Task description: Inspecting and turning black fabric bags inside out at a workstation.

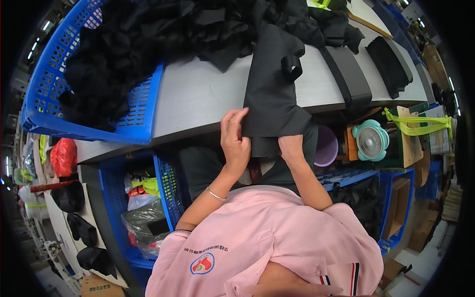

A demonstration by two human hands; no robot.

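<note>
A black fabric piece (pixel 271 101) with a small loop (pixel 292 68) at its right side hangs over the table's front edge toward my lap. My left hand (pixel 234 141) has its fingers curled at the piece's left edge, closed on it. At the lower right corner my right hand (pixel 292 147) grips the same cloth; its fingertips are hidden under the fabric. The upper end of the piece lies on the table, touching a big heap of black fabric pieces (pixel 213 32).
A blue plastic basket (pixel 151 106) full of black fabric stands at the table's left. Stacked black strips (pixel 349 74) lie to the right on the grey table (pixel 195 94). Below are a purple bin (pixel 326 146), a teal fan (pixel 371 140) and another blue basket (pixel 113 213).
</note>
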